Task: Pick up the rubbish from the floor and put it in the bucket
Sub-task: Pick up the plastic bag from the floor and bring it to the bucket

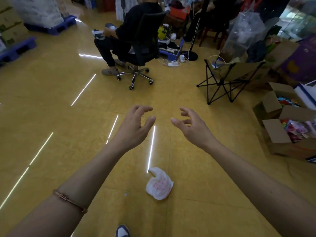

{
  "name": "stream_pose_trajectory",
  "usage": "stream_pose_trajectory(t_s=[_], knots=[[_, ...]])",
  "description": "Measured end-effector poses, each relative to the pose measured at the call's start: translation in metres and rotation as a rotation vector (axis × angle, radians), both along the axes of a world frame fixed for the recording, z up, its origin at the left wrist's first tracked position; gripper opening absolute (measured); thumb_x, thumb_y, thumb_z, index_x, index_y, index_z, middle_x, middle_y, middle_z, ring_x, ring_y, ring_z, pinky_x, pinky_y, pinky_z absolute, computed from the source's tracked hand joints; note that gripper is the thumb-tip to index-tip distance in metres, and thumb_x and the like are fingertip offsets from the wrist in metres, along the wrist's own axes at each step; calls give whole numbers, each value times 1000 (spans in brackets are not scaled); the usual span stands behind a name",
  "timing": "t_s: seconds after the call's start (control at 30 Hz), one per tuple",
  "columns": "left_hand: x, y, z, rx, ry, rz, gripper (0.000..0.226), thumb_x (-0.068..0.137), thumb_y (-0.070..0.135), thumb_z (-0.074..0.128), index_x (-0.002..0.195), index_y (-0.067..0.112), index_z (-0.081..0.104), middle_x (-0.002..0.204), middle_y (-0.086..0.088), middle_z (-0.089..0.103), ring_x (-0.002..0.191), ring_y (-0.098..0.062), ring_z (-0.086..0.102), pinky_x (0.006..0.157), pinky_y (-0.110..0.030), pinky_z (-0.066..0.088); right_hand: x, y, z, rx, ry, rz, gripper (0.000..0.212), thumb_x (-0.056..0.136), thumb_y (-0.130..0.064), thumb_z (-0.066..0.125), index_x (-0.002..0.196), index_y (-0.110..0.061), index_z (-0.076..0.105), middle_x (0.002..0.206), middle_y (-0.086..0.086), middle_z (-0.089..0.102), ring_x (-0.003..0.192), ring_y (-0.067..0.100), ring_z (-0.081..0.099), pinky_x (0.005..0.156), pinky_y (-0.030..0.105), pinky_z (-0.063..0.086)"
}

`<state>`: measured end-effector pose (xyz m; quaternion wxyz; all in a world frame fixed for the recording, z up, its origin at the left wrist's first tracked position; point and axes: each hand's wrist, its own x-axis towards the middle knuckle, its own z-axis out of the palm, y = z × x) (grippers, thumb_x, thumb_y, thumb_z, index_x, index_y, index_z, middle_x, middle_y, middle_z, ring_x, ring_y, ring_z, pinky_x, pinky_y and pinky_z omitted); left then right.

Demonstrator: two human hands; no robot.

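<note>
One shoe tip [122, 230], dark blue and white, pokes into view at the bottom edge, standing on the glossy yellow floor [51, 100]. Just ahead of it, two bare forearms stretch forward. The left one wears a thin copper-coloured bracelet [68, 200].

Between the forearms and below them, a crumpled white plastic bag [159, 184] with faint red print lies flat on the floor, touched by neither hand. A small scrap [126, 194] lies just to its left.

Farther out, the left hand [135, 127] and the right hand [193, 127] hang in the air above the floor, near each other but apart. Both have their fingers spread and loosely curved, thumbs pointing inward, and both hold nothing. They are past the bag, which sits closer to the person than the hands do.

To the right, open cardboard boxes [280, 134] hold colourful packets. Beyond them stands a black folding camp chair [225, 77] with things piled in its seat.

Farther back in the middle, a person in dark clothes sits on a black office chair [142, 47] with a chrome wheeled base. A white power strip [173, 64] and cables lie on the floor just right of it. A big clear plastic sack [244, 29] rises behind the camp chair. At the far left, blue pallets [18, 48] carry boxes and wrapped goods.
</note>
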<state>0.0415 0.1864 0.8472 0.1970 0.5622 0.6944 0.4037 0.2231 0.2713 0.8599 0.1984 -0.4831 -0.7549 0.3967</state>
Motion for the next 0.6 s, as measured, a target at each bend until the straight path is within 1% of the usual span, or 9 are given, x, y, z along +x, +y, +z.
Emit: stream_pose_trajectory(t_s=[0.13,0.27,0.33,0.4,0.47,0.53,0.6], knots=[[-15,18,-31,-23,-36,8,36,94,35,48,128,24,49,126,4,42,113,-6,43,89,-23,36,-12,15,-30,-16,-38,-39,65,87,-52,56,143,-29,34,140,-6,41,115,7,45,88,25,39],[-21,32,-64,-32,-71,12,36,93,33,51,128,24,49,128,4,42,117,-9,45,90,-23,36,-19,27,-61,-50,-62,-40,64,86,-50,58,142,-28,36,141,-7,40,119,2,39,97,25,36],[-24,40,-78,-60,-83,29,37,93,32,51,129,23,49,128,4,42,116,-8,45,86,-18,36,-21,37,-75,-70,-71,-28,64,86,-49,59,142,-26,37,141,-7,39,119,1,38,99,25,35],[-24,46,-94,-92,-97,42,37,94,32,50,129,23,49,127,6,41,114,-6,44,80,-9,34,-21,48,-92,-97,-84,-11,66,86,-48,60,143,-25,36,142,-6,37,124,5,39,100,26,35],[-23,51,-113,-120,-97,53,37,94,33,49,130,24,48,126,8,40,114,-5,43,78,-5,33,-19,58,-111,-120,-103,10,67,86,-49,60,144,-24,35,144,-6,36,129,9,39,102,28,36],[-22,56,-137,-144,-105,73,37,94,33,49,130,24,47,125,9,40,115,-4,43,83,-8,34,-18,68,-134,-140,-119,31,69,85,-49,61,144,-25,35,145,-6,35,131,11,37,105,31,36],[-22,63,-164,-164,-111,97,37,94,34,48,130,24,47,125,10,40,116,-5,43,90,-17,35,-19,80,-161,-156,-132,55,70,84,-49,62,144,-26,34,145,-5,35,132,12,37,106,31,35]])
